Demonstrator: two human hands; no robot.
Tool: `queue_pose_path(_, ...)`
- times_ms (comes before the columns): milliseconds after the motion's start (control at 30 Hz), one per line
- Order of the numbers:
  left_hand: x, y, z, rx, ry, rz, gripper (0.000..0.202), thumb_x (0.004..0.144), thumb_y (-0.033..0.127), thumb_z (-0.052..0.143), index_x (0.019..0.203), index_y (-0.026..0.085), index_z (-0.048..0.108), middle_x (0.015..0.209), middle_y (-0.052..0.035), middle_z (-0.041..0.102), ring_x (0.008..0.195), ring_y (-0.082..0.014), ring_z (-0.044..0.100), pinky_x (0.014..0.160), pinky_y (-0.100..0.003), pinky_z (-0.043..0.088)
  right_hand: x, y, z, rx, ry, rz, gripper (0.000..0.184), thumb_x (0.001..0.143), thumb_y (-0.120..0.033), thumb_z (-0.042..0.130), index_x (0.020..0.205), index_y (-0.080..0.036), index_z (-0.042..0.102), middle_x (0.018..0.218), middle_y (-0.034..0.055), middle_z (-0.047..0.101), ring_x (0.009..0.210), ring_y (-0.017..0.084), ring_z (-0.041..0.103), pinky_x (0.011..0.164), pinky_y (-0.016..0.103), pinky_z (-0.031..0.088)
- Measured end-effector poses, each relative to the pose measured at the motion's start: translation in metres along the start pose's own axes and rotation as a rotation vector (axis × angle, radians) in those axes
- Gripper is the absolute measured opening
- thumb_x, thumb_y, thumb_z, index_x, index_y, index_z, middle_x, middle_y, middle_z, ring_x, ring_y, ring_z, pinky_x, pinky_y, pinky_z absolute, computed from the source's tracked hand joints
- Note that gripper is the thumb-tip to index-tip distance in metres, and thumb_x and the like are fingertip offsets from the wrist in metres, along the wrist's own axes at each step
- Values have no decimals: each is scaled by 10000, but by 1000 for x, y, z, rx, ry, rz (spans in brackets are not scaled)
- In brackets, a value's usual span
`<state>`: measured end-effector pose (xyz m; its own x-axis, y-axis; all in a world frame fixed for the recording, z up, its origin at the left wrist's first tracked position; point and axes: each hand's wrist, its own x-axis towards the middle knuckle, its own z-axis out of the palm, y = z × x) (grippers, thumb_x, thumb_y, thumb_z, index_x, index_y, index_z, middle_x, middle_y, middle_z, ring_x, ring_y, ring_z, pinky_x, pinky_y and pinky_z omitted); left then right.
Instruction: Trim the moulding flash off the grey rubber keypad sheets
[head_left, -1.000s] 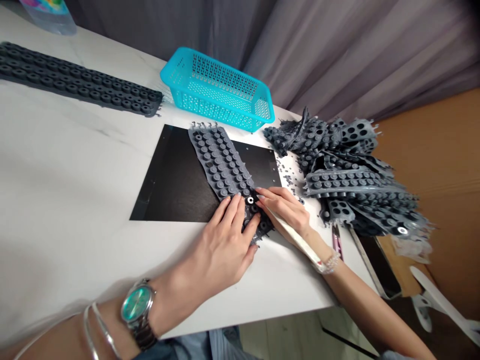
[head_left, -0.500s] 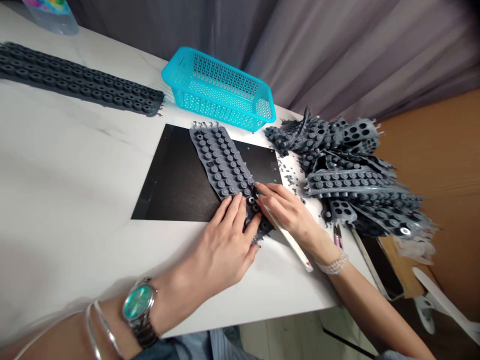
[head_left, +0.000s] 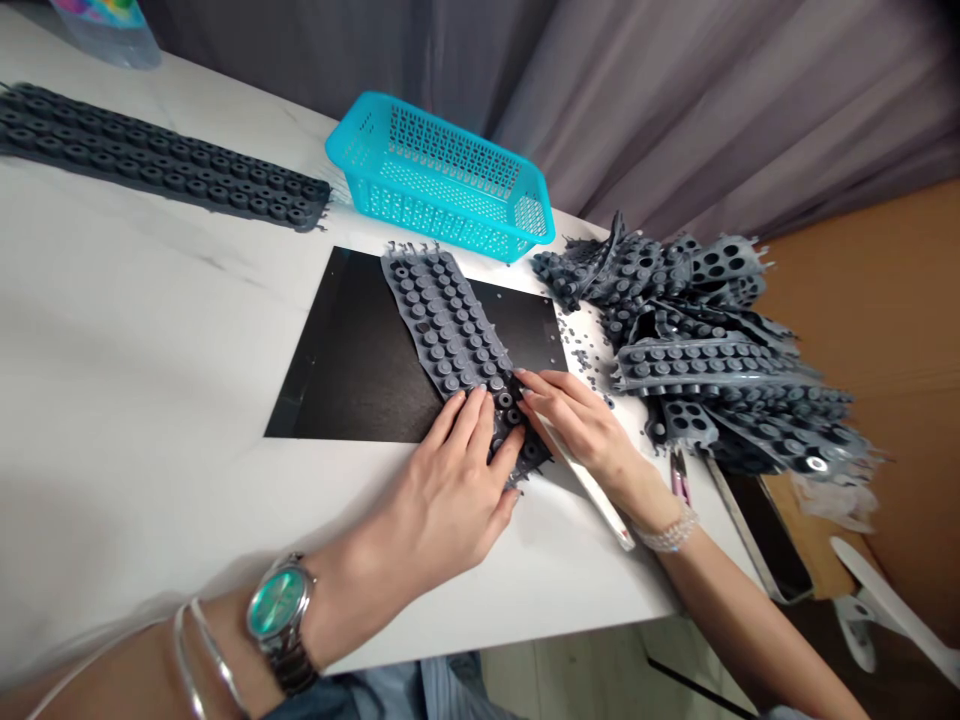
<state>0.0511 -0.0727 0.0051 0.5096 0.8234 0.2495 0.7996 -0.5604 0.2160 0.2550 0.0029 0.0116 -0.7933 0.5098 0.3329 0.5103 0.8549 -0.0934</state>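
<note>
A grey moulded rubber sheet (head_left: 450, 320) with rows of round studs lies slanted on a black board (head_left: 352, 370). My left hand (head_left: 442, 480) rests flat on its lower end, fingers spread, holding nothing. My right hand (head_left: 577, 420) presses the sheet's lower right edge with its fingertips. A long white stick (head_left: 592, 490) runs from beneath that hand down to the table, its upper end tucked under the palm. Part of the sheet's lower end is hidden by my fingers.
A turquoise plastic basket (head_left: 439, 180) stands behind the board. A long dark studded strip (head_left: 150, 175) lies at the far left of the white table (head_left: 150, 340). A heap of grey rubber sheets (head_left: 697, 350) and small rubber scraps (head_left: 581, 355) lie right, near a pink-handled tool (head_left: 679, 475).
The white stick has swung away from my right wrist, and its lower end now rests on the table. My hands stay on the sheet, and the view has shifted slightly.
</note>
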Motion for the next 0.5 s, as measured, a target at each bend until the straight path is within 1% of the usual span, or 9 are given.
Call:
queue_pose_path(133,-1,0,1,4,7,3,536,935,428,483,1363,111,545,1426,-265,484,1360,-380,421,1135,-488,316,3,-2,-3,-25,-19,-16,183,944,-95,499,1106,-164,550,1307,177,606,1153,275,576,901,473,582)
queue_pose_path(267,-1,0,0,12,10,3,543,937,430,478,1372,111,537,1423,-261,490,1363,-378,418,1138,-485,315,6,-2,-6,-65,-68,-71,168,945,-78,478,1091,-145,530,1349,212,562,1179,292,553,894,485,578)
queue_pose_path(367,-1,0,0,9,6,3,538,940,423,472,1373,111,536,1425,-262,488,1364,-379,416,1141,-484,312,6,-1,-2,-26,-76,-49,163,947,-79,474,1080,-158,524,1350,207,562,1197,293,547,910,492,565)
queue_pose_path(400,-1,0,1,7,3,3,536,941,422,471,1373,112,536,1425,-262,487,1365,-379,415,1141,-484,310,6,-1,1,13,-50,-23,159,949,-88,477,1075,-171,525,1337,192,576,1189,281,558,910,477,565)
queue_pose_path(433,-1,0,1,5,0,2,533,942,421,471,1372,115,538,1426,-262,486,1366,-380,412,1143,-486,307,6,-1,5,66,4,20,148,952,-102,483,1065,-188,526,1312,170,599,1164,262,580,901,452,570)
queue_pose_path(500,-1,0,1,2,-5,2,530,942,424,471,1374,123,539,1430,-259,483,1373,-380,402,1146,-490,298,6,1,12,199,174,178,102,959,-153,503,1032,-220,529,1231,120,652,1093,220,632,881,397,575)
